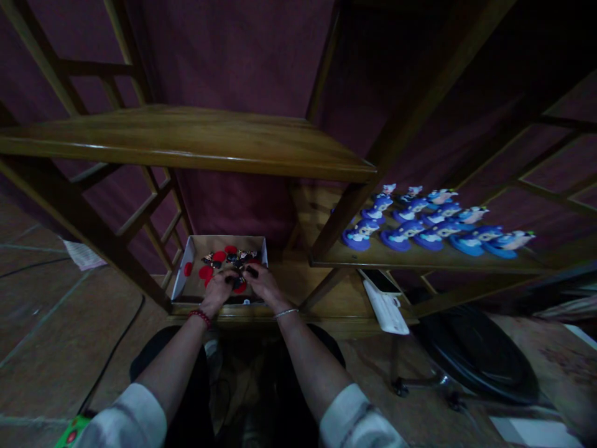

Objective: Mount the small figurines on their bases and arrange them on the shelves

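Observation:
My left hand (221,289) and my right hand (262,284) meet low in a shallow cardboard box (190,287). Their fingers are closed around a small dark figurine (239,284) with a red round base, partly hidden by the fingers. A dark piece shows at my right thumb; dim light blurs its detail. Around the hands in the box lie several similar black figurines (242,255) with pale and gold markings, and red discs (205,272). One red disc (188,269) rests by the box's left wall.
The box stands on a low wooden shelf (289,280), under a higher wooden board (186,140). To the right, rows of blue figurines (401,235) stand on another shelf. A phone (380,281) and white packet (386,311) lie below them, near a black stool (476,351).

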Available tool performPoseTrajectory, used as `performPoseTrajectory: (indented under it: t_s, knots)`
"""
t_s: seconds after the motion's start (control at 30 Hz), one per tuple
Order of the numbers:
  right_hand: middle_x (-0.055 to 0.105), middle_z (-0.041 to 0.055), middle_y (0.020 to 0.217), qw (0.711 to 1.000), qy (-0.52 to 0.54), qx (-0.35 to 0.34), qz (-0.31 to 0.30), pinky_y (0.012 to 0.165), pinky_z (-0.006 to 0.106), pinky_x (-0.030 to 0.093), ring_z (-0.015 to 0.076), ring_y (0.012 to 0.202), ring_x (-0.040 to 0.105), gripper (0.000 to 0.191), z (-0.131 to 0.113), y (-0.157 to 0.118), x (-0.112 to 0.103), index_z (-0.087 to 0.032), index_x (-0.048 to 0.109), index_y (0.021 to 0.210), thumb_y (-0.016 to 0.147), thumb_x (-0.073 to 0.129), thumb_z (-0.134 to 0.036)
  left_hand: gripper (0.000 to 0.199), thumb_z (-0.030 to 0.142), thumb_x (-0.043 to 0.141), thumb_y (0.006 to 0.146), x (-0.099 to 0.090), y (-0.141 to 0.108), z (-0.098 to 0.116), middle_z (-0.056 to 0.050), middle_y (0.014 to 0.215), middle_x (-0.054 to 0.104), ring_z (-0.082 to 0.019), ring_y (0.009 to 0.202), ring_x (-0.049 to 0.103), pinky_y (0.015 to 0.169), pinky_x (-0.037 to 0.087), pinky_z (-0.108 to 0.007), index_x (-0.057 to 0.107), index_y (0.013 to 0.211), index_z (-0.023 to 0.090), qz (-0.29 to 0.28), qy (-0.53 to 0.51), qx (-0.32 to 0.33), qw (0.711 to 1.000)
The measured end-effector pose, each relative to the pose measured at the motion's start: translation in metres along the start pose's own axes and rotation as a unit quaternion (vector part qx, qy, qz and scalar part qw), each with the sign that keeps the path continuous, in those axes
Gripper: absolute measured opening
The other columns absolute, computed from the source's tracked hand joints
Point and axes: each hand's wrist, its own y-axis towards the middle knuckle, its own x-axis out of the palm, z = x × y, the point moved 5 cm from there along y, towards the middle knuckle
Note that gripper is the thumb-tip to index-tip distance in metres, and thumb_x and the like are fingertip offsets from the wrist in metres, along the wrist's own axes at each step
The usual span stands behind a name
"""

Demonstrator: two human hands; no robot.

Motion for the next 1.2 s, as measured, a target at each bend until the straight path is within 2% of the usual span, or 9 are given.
performPoseTrajectory:
  t_s: [0.17,0.37,0.5,0.67,0.73,0.87,0.97,1.07,1.2]
  knots:
    - [0.066,0.0005,0.095,0.998,-0.061,-0.001,-0.014,0.077,0.022,0.045,0.0130,0.086,0.060,0.028,-0.003,-0.008,-0.003,-0.023,0.060,0.103,0.076,0.052,-0.022,0.052,0.005,0.048,0.070,0.001,-0.004,0.004,-0.003,0.114,0.060,-0.017,0.102,0.056,0.087,0.042,-0.027,0.052,0.119,0.023,0.000,0.008,0.026,1.000]
    - [0.066,0.0026,0.097,0.992,-0.124,-0.018,-0.026,0.075,0.021,0.044,0.0144,0.087,0.060,0.029,-0.005,-0.011,-0.002,-0.023,0.059,0.104,0.077,0.050,-0.021,0.037,0.007,0.049,0.071,0.005,-0.009,0.004,-0.002,0.104,0.064,-0.015,0.093,0.059,0.082,0.043,-0.024,0.060,0.102,0.022,-0.004,0.022,0.035,0.999]
    - [0.065,0.0038,0.098,0.988,-0.144,-0.032,-0.031,0.075,0.020,0.043,0.0142,0.088,0.060,0.030,-0.008,-0.011,-0.002,-0.022,0.058,0.106,0.078,0.048,-0.020,0.027,0.011,0.051,0.072,0.003,-0.014,0.002,-0.004,0.102,0.063,-0.015,0.094,0.057,0.084,0.042,-0.024,0.060,0.096,0.020,0.043,0.058,0.029,0.997]
    - [0.065,0.0055,0.099,0.990,-0.134,-0.032,-0.025,0.076,0.022,0.043,0.0167,0.089,0.060,0.031,-0.010,-0.011,-0.006,-0.022,0.058,0.107,0.077,0.049,-0.020,0.019,0.017,0.055,0.072,-0.007,-0.031,0.011,-0.007,0.105,0.060,-0.021,0.102,0.051,0.091,0.037,-0.030,0.064,0.089,0.019,0.114,0.151,0.069,0.979]
    - [0.065,0.0047,0.098,0.992,-0.121,-0.032,-0.023,0.075,0.023,0.043,0.0167,0.088,0.060,0.030,-0.010,-0.012,-0.009,-0.022,0.058,0.105,0.077,0.048,-0.018,0.017,0.019,0.055,0.073,-0.008,-0.036,0.014,-0.007,0.104,0.060,-0.022,0.104,0.049,0.092,0.037,-0.031,0.065,0.087,0.020,0.122,0.168,0.089,0.974]
    - [0.065,0.0035,0.093,0.994,-0.099,-0.031,-0.022,0.073,0.022,0.042,0.0151,0.084,0.059,0.027,-0.007,-0.014,-0.014,-0.022,0.058,0.102,0.077,0.047,-0.017,0.018,0.020,0.051,0.076,-0.001,-0.035,0.011,-0.004,0.095,0.065,-0.018,0.093,0.056,0.083,0.042,-0.027,0.063,0.089,0.021,0.064,0.116,0.072,0.989]
    - [0.065,0.0029,0.094,0.996,-0.082,-0.033,-0.019,0.072,0.021,0.042,0.0141,0.083,0.059,0.027,-0.008,-0.016,-0.017,-0.022,0.058,0.102,0.077,0.049,-0.018,0.018,0.019,0.050,0.076,0.007,-0.030,0.011,-0.002,0.086,0.067,-0.015,0.081,0.060,0.075,0.044,-0.024,0.063,0.088,0.020,-0.006,0.059,0.066,0.996]
    - [0.064,0.0031,0.094,0.996,-0.074,-0.038,-0.015,0.072,0.021,0.042,0.0144,0.083,0.058,0.027,-0.009,-0.017,-0.020,-0.022,0.058,0.102,0.076,0.049,-0.018,0.017,0.016,0.052,0.073,0.014,-0.029,0.019,-0.001,0.083,0.067,-0.014,0.079,0.061,0.072,0.044,-0.023,0.065,0.083,0.019,-0.078,0.024,0.084,0.993]
    - [0.064,0.0039,0.095,0.997,-0.057,-0.046,-0.014,0.072,0.021,0.042,0.0144,0.082,0.058,0.028,-0.008,-0.018,-0.022,-0.020,0.058,0.103,0.077,0.048,-0.017,0.018,0.015,0.053,0.071,0.014,-0.032,0.026,-0.003,0.084,0.067,-0.015,0.079,0.061,0.072,0.044,-0.024,0.066,0.085,0.018,-0.088,0.027,0.067,0.993]
